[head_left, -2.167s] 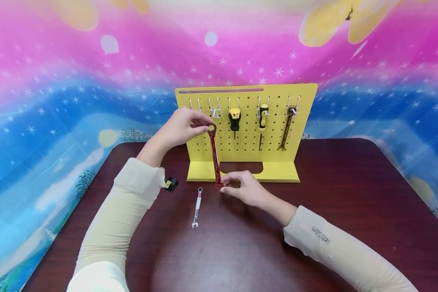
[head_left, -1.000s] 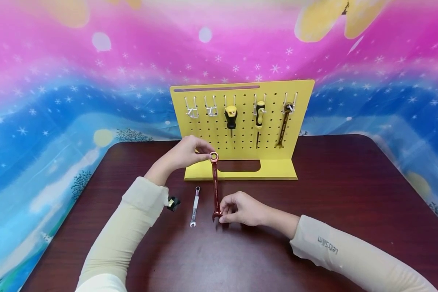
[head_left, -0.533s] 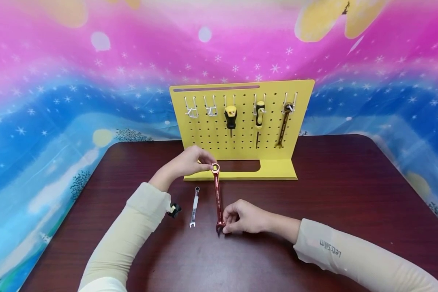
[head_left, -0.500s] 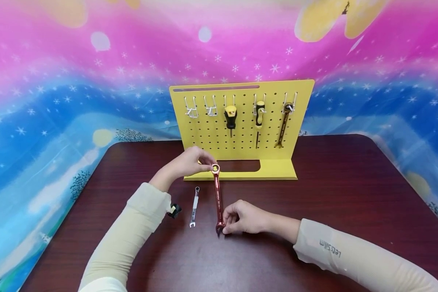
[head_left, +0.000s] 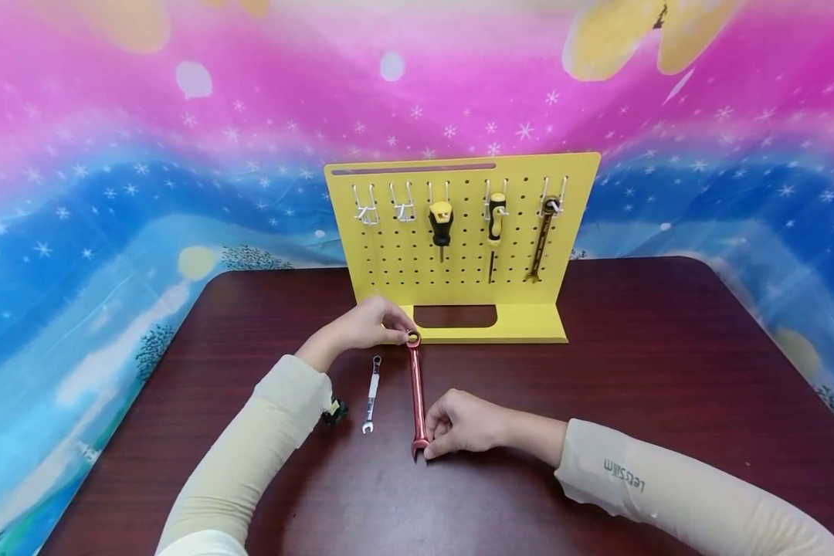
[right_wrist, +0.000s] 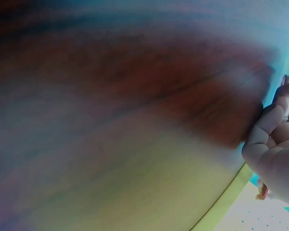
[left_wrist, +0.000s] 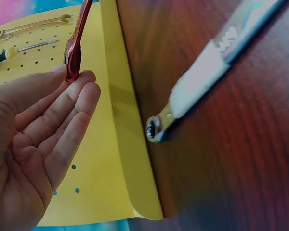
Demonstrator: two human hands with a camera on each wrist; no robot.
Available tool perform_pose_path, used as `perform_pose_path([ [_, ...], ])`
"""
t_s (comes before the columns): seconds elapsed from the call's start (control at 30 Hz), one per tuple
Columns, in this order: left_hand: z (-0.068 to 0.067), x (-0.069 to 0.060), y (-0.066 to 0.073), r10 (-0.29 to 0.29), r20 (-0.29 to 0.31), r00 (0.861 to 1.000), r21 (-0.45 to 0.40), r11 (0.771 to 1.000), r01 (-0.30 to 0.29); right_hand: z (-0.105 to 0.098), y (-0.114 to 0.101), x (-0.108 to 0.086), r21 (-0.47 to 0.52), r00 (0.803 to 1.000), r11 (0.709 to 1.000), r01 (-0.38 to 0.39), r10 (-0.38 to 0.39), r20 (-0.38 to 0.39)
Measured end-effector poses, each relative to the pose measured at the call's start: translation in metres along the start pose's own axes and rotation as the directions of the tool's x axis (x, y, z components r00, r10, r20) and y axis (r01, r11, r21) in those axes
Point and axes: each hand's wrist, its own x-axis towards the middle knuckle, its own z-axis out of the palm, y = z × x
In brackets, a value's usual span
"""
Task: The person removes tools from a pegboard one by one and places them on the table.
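Observation:
A red combination wrench (head_left: 418, 394) lies lengthwise between my two hands, low over the table. My left hand (head_left: 370, 324) pinches its ring end between thumb and fingertips, as the left wrist view shows with the ring end (left_wrist: 73, 60) at the fingertips. At the open end, my right hand (head_left: 466, 423) pinches the wrench with thumb and fingers. Whether the open end touches the table I cannot tell. Left of it, a smaller silver wrench (head_left: 371, 395) with a white wrap rests on the table. In the right wrist view only part of the right hand (right_wrist: 279, 139) shows.
A yellow pegboard stand (head_left: 396, 293) stands behind the hands. From its hooks hang a stubby screwdriver (head_left: 442, 224), a longer screwdriver (head_left: 496, 220) and a dark gold wrench (head_left: 544, 241). Two white hooks (head_left: 367, 212) on the left carry no tool. The dark table (head_left: 639, 371) reaches around it.
Both hands have brought the red wrench down and toward me, away from the pegboard's left hooks to near the table. The silver wrench has stayed in place.

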Motion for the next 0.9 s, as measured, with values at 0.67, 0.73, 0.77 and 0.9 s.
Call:
perform_pose_path([
  [0.67, 0.01, 0.0, 0.0, -0.03, 0.02, 0.999, 0.043, 0.999, 0.029, 0.005, -0.008, 0.001, -0.164, 0.998, 0.985, -0.057, 0.051, -0.038],
  [0.73, 0.01, 0.0, 0.001, -0.037, 0.018, 0.999, 0.032, 0.999, 0.036, 0.005, -0.009, 0.001, -0.175, 0.998, 0.983, -0.06, 0.054, -0.044],
  [0.77, 0.01, 0.0, 0.001, -0.04, 0.016, 0.999, 0.026, 0.999, 0.04, 0.006, -0.01, 0.001, -0.181, 0.997, 0.982, -0.061, 0.053, -0.046],
  [0.9, 0.01, 0.001, 0.001, -0.033, 0.015, 0.999, 0.014, 0.999, 0.033, 0.007, -0.011, 0.002, -0.214, 0.997, 0.975, -0.056, 0.044, -0.06],
])
